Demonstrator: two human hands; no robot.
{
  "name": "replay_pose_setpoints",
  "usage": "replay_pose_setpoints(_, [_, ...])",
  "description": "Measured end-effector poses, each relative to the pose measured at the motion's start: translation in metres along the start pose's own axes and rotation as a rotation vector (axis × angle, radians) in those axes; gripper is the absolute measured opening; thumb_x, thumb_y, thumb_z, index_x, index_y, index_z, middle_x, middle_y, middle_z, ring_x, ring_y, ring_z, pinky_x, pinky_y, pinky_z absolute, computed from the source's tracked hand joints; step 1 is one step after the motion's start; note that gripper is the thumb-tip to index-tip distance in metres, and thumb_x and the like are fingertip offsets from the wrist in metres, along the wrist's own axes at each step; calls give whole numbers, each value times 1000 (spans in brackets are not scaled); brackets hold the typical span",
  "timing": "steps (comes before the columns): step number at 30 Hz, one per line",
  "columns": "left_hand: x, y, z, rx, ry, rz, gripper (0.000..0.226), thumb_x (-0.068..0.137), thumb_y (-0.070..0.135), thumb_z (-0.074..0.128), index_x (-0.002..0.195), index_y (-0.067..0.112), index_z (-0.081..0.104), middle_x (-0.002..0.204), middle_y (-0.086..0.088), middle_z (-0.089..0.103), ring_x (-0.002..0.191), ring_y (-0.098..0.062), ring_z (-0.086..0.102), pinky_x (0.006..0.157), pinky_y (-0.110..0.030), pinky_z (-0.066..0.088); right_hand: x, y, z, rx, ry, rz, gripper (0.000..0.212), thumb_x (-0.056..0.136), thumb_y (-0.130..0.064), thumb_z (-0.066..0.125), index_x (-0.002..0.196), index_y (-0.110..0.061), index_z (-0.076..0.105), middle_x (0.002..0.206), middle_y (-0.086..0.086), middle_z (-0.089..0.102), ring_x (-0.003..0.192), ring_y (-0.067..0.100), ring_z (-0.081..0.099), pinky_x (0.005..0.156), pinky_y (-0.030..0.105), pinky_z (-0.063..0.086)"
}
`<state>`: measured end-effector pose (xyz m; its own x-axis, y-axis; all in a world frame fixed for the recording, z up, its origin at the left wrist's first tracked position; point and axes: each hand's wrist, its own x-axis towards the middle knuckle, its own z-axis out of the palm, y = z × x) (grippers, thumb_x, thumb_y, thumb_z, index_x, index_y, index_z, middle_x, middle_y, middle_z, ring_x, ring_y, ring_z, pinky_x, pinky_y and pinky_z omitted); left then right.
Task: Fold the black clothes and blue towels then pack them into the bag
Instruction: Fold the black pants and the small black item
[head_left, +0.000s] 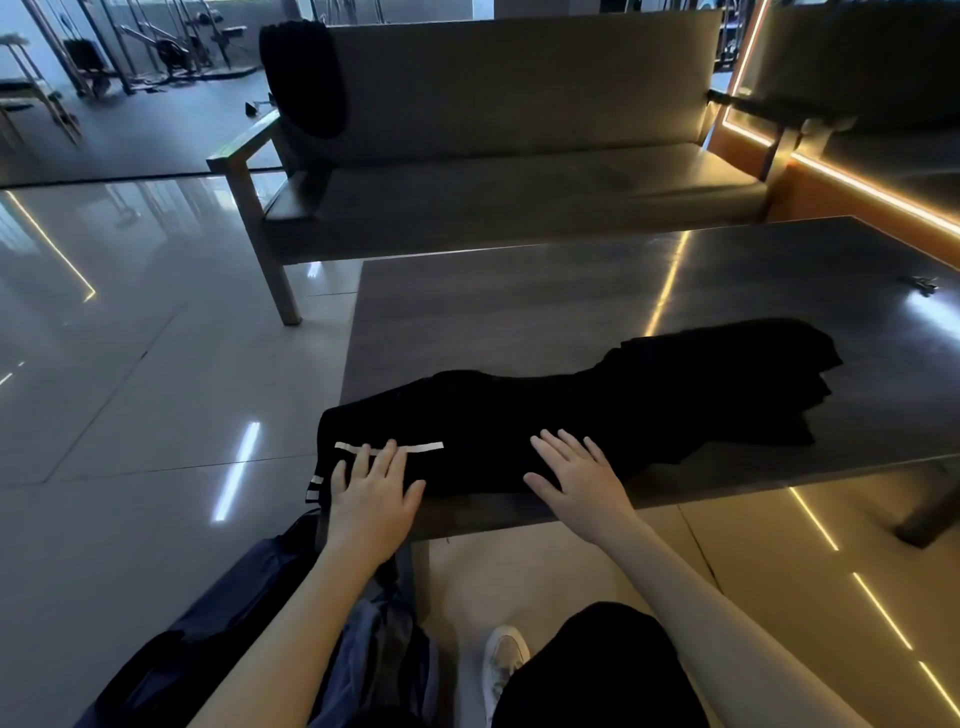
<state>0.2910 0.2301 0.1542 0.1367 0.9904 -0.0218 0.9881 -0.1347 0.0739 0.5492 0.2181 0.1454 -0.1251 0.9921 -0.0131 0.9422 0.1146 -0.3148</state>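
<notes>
1. Evidently this is a smoothing step: the left hand (371, 488) and the right hand (574, 475) both lie flat on the black garment (597, 410), fingers straight and spread, gripping nothing. Pressing it flat this way likely readies it for a clean fold.
2. The garment stretches along the near edge of the table (519, 301). Its striped end sits at the near left corner and droops a little over the left edge, and its ragged far end fans out toward the right side.
3. The cloth looks soft, matte and limp, and so dark that its creases hardly show. A white stripe (389, 448) and short white bars at the hem break the black.
4. By contrast, the tabletop is hard, dark and glossy and mirrors the light strips, so fabric should slide on it easily.
5. A navy bag (208, 649) slumps on the floor below the near left corner, within easy reach for packing. Whether the paler blue folds beside it are towels cannot be told.
6. A second black cloth (304, 78) hangs over the back of the sofa (519, 182), apparently not yet folded.
7. A small metal object (919, 283) lies near the table's right edge.
</notes>
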Motion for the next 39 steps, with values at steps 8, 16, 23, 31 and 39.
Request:
replay_pose_setpoints(8, [16, 61, 2, -154, -214, 190, 52, 101, 48, 19, 151, 34, 11, 159, 13, 2, 147, -17, -2, 117, -45, -1, -27, 16, -28, 256, 585, 216, 29, 92, -23, 60, 115, -6, 58, 114, 7, 57, 106, 18, 54, 82, 20, 41])
replay_pose_setpoints(16, [13, 55, 12, -117, -191, 193, 52, 101, 47, 19, 151, 34, 11, 159, 13, 0, 147, -17, -6, 117, -43, -4, -31, 52, -36, 989, 542, 859, 76, 88, -33, 66, 143, 0, 26, 138, 18, 38, 121, 36, 45, 95, 42, 44])
replay_pose_setpoints(23, [10, 54, 13, -139, -181, 176, 51, 101, 48, 17, 150, 35, 13, 159, 15, 1, 147, -15, -6, 117, -42, -5, -9, 29, -43, 977, 579, 548, 23, 89, -19, 64, 112, -16, 60, 99, 0, 63, 95, 20, 62, 82, 30, 53])
replay_pose_setpoints(31, [8, 54, 16, -190, -162, 162, 50, 101, 48, 15, 150, 36, 14, 159, 15, 2, 147, -13, -7, 118, -42, -7, 0, -28, -21, 530, 495, 34, 34, 91, -22, 61, 124, -12, 61, 122, -6, 58, 116, 6, 52, 100, 21, 42])
replay_pose_setpoints(39, [7, 53, 21, -201, -123, 155, 49, 102, 44, 15, 150, 36, 15, 159, 15, 4, 147, -13, -6, 117, -42, -6, 19, -58, -33, 812, 768, 305, 25, 96, -30, 53, 115, -16, 62, 85, -13, 65, 77, -2, 63, 73, 19, 53])
